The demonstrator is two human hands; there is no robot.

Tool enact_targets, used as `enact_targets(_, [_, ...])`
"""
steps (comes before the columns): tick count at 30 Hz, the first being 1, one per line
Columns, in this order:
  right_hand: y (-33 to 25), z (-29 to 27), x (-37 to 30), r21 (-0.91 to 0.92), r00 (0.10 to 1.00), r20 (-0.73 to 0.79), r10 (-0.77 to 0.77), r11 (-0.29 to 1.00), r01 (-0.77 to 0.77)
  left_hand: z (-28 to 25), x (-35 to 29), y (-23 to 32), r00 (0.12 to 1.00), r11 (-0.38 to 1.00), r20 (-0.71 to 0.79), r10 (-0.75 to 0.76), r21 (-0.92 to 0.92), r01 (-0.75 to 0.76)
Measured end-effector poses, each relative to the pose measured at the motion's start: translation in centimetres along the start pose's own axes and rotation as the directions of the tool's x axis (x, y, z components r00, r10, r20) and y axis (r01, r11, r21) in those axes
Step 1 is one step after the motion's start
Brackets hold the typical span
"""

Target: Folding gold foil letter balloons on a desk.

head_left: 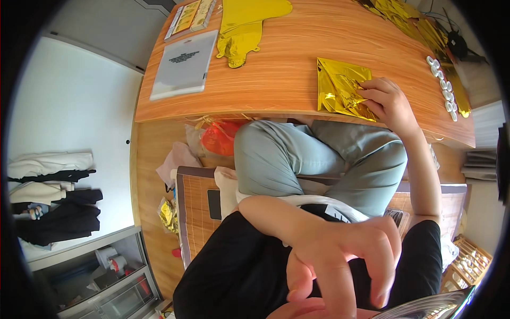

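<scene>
A folded piece of shiny gold foil (340,87) lies by the near edge of the wooden table. My right hand (390,103) has its fingers closed on the foil's right side, and the fingertips are partly hidden by creases. My left hand (348,260) is raised close to the camera, well away from the table. Its fingers are apart and bent downward, with nothing between them. Farther back on the table, a flat, uninflated gold foil balloon (244,34) is spread out with its rounded end toward me.
On the wooden table (287,69) lie a clear plastic bag (183,66), a flat box (190,18), several small white rings (446,90) and more gold foil (406,21). Below are my crossed legs, a red bag (220,138) and a dark phone-shaped slab (214,204).
</scene>
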State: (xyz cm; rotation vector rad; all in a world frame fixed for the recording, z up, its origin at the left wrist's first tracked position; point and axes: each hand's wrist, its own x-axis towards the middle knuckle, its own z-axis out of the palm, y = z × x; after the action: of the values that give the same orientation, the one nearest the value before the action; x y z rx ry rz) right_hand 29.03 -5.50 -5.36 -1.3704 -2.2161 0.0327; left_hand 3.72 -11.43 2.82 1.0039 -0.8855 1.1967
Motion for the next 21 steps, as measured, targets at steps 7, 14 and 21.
enact_targets(7, [-0.1,-0.1,0.4,0.004,1.0,0.023,0.006,1.0,-0.006,0.3,1.0,-0.3,0.948,0.752,-0.146,0.282,0.648,-0.124])
enact_targets(14, [0.3,-1.4,-0.3,0.011,0.991,0.134,0.016,1.0,-0.018,-7.5,-3.7,-1.8,0.877,-0.111,-0.194,-0.44,0.981,0.161])
enact_targets(21, [-1.9,-2.6,-0.8,-0.056,0.969,0.244,-0.026,0.998,0.04,-11.7,-7.5,-1.3,0.685,-0.374,-0.362,-0.632,0.917,0.14])
